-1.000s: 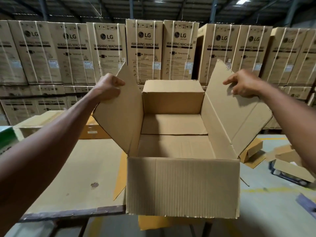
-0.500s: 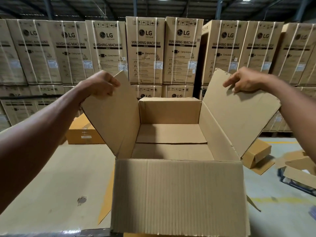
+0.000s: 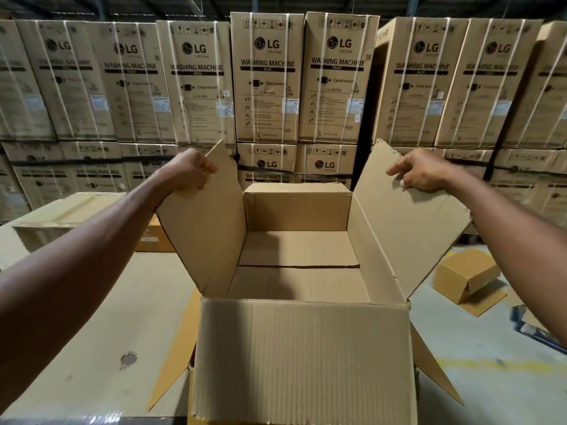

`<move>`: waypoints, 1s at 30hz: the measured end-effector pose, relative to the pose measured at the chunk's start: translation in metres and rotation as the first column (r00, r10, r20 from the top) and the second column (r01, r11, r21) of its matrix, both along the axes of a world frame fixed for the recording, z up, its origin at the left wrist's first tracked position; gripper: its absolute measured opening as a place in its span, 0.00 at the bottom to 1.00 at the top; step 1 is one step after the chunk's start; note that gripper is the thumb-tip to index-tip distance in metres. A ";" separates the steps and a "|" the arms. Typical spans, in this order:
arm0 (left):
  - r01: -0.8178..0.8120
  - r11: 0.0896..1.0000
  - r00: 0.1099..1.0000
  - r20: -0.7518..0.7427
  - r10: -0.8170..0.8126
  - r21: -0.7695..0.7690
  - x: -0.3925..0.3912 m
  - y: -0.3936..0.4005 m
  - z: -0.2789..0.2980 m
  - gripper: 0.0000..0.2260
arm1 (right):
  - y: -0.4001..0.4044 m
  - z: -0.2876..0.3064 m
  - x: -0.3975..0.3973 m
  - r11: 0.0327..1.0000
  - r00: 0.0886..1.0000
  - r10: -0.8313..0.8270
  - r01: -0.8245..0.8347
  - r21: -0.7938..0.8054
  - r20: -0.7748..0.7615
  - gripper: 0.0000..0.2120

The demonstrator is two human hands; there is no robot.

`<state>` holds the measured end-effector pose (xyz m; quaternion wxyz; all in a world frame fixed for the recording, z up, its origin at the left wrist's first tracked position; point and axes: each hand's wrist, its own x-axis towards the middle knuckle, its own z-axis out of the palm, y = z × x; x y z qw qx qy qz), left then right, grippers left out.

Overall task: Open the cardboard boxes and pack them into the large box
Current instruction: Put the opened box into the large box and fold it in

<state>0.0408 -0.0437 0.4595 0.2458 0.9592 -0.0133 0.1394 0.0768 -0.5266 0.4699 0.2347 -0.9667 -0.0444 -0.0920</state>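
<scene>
— Cardboard box [image 3: 302, 357] sits at the table [image 3: 92, 317] edge, closer to us than before?
— Yes; our left hand [image 3: 187, 173] and right hand [image 3: 422, 170] still pinch its raised side flaps.

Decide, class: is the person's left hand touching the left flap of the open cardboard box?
Touching. The head view shows the left hand gripping the top edge of the left flap, thumb curled over the flap's inner face, with no gap.
</scene>
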 end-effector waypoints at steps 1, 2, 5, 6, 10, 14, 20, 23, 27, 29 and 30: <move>-0.002 1.000 1.000 -0.013 0.002 0.001 0.003 0.000 -0.007 0.24 | -0.001 -0.008 0.005 1.000 1.000 0.000 0.000 0.003 -0.008 0.24; -0.004 1.000 1.000 -0.027 0.004 -0.004 0.005 0.001 -0.014 0.23 | -0.002 -0.017 0.011 1.000 1.000 0.002 -0.002 0.000 -0.015 0.24; 0.002 1.000 0.998 -0.057 -0.002 -0.001 0.012 0.002 -0.037 0.23 | 0.001 -0.043 0.021 1.000 0.999 0.013 -0.012 0.011 -0.030 0.25; 0.001 1.000 0.998 -0.064 -0.001 0.000 0.013 0.001 -0.043 0.23 | 0.003 -0.052 0.023 1.000 0.999 0.012 -0.011 0.027 -0.037 0.25; -0.009 1.000 0.995 -0.103 0.008 -0.017 0.017 0.004 -0.071 0.23 | 0.008 -0.090 0.027 0.999 0.997 0.002 0.002 0.045 -0.076 0.24; -0.029 0.999 0.988 -0.156 0.022 -0.039 0.022 0.015 -0.103 0.24 | 0.008 -0.116 0.035 0.998 0.996 0.002 0.004 0.060 -0.093 0.23; -0.015 0.996 0.986 -0.166 0.000 -0.092 0.022 0.013 -0.142 0.26 | 0.004 -0.151 0.041 0.997 0.994 -0.012 0.020 0.075 -0.108 0.22; -0.017 0.995 0.987 -0.158 0.001 -0.102 0.022 0.014 -0.156 0.26 | 0.001 -0.167 0.041 0.996 0.993 -0.028 0.037 0.079 -0.113 0.22; -0.007 0.992 0.988 -0.154 -0.013 -0.127 0.019 0.017 -0.170 0.26 | 0.005 -0.179 0.031 0.995 0.994 -0.026 0.035 0.092 -0.104 0.22; -0.007 0.992 0.987 -0.160 -0.014 -0.126 0.017 0.020 -0.178 0.25 | 0.007 -0.185 0.025 0.995 0.994 -0.022 0.032 0.093 -0.106 0.22; -0.004 0.992 0.986 -0.164 -0.017 -0.128 0.016 0.021 -0.181 0.25 | 0.008 -0.188 0.023 0.995 0.994 -0.025 0.034 0.092 -0.104 0.22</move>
